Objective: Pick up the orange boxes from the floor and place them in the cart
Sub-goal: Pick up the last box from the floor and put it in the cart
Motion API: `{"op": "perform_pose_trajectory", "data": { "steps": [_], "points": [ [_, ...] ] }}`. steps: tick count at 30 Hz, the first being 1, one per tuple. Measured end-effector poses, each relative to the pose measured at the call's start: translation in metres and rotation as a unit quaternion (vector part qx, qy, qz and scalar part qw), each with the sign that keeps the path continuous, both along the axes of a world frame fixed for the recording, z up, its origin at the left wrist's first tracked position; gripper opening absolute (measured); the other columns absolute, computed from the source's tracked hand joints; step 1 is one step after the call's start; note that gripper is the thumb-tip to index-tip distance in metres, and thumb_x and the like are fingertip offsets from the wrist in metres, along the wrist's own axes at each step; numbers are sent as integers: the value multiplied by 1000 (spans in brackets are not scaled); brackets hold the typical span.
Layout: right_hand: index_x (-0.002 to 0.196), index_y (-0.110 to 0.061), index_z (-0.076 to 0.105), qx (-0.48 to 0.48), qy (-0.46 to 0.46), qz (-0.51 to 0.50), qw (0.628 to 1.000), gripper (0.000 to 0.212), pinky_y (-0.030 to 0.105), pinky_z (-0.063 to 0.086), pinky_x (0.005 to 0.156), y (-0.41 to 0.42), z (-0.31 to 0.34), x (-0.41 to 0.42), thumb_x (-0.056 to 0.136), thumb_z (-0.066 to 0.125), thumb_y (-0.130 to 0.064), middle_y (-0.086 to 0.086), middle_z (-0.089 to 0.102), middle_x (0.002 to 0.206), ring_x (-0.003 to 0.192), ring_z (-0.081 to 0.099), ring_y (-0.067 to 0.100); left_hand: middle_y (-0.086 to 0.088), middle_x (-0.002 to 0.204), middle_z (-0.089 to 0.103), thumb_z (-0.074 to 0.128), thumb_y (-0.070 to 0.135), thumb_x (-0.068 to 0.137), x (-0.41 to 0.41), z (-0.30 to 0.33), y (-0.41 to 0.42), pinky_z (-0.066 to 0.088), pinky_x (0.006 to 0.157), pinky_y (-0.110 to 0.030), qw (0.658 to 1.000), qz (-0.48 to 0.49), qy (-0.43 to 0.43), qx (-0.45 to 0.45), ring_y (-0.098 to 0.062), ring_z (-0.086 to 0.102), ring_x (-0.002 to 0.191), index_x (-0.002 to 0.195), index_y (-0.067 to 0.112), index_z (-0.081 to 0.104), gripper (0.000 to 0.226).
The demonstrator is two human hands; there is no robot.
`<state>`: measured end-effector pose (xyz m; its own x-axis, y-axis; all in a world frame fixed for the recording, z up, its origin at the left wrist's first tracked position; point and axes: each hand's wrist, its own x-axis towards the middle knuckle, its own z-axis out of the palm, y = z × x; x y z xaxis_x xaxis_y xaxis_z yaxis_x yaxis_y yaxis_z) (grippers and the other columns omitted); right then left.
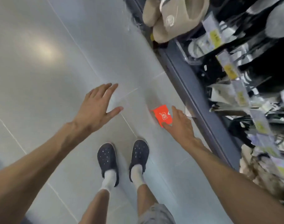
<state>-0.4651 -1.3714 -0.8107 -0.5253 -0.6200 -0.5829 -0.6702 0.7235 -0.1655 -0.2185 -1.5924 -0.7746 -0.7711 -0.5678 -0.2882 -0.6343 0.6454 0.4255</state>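
Orange box [162, 115] lies flat on the grey tiled floor [57, 62], just ahead and to the right of the person's feet, near the base of the shelving. White logo on its top face. Long axis runs diagonal in view, from near-right corner up toward far-left; one short end points at the shelf side, the other toward the open floor.

Right hand [180, 125] is at the box: thumb tip touches the near edge, forefinger reaches along the shelf-side edge. Grip is wide, fingers spread, box between thumb and forefinger but not closed on; can't tell whether it's lifted at all, frame is blurred w/ motion.

Left hand [96, 109] hovers well apart to the left, palm down, fingers splayed, nothing in it.

Both forearms bare, reaching fwd and down. Below them, two dark perforated clogs [123, 160] w/ white socks [121, 177], grey shorts hem at bottom edge.

Right side: dark grey shelf base [194, 88] runs diagonally; above it beige slippers [168, 18], black and white footwear, yellow price tags [215, 38], all blurred.
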Motion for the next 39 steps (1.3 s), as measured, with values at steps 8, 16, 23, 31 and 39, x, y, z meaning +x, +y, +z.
{"op": "perform_pose_trajectory", "data": {
  "steps": [8, 16, 23, 31, 39],
  "points": [
    [156, -9, 5, 27, 29, -52, 998, 118, 57, 44, 101, -1, -174, 7, 76, 79, -55, 20, 37, 148, 132, 44, 41, -10, 157, 37, 45, 64, 95, 32, -134, 28, 32, 115, -50, 998, 29, 6, 57, -31, 37, 141, 157, 22, 21, 78],
    [157, -14, 5, 28, 35, -65, 997, 111, 54, 45, 91, -13, -181, 0, 79, 79, -46, 18, 44, 138, 122, 49, 41, -9, 154, 41, 41, 65, 96, 55, -153, 27, 37, 112, -50, 997, 32, -13, 68, -31, 41, 138, 157, 22, 21, 77],
    [155, -19, 15, -37, 9, 3, 999, 107, 54, 44, 98, -61, -28, -9, 76, 48, -84, 10, 47, 139, 122, 47, 36, -8, 155, 40, 38, 66, 97, 51, -45, -12, 36, 113, -47, 999, 27, -7, 34, -29, 40, 139, 157, 22, 23, 76],
    [158, -28, 11, -127, 52, 111, 984, 104, 49, 44, 97, -135, 229, -20, 77, 60, -72, -3, 43, 136, 126, 42, 27, -3, 156, 39, 36, 69, 96, 42, 186, -71, 33, 115, -41, 997, 43, 29, -53, -24, 37, 141, 155, 23, 28, 76],
    [156, -35, 10, -229, 95, 196, 949, 106, 49, 46, 96, -198, 502, 1, 72, 67, -64, -10, 44, 135, 120, 43, 23, -4, 154, 42, 30, 78, 90, 79, 434, -109, 37, 114, -45, 985, 96, 53, -136, -27, 41, 139, 154, 24, 30, 83]
  ]
}}
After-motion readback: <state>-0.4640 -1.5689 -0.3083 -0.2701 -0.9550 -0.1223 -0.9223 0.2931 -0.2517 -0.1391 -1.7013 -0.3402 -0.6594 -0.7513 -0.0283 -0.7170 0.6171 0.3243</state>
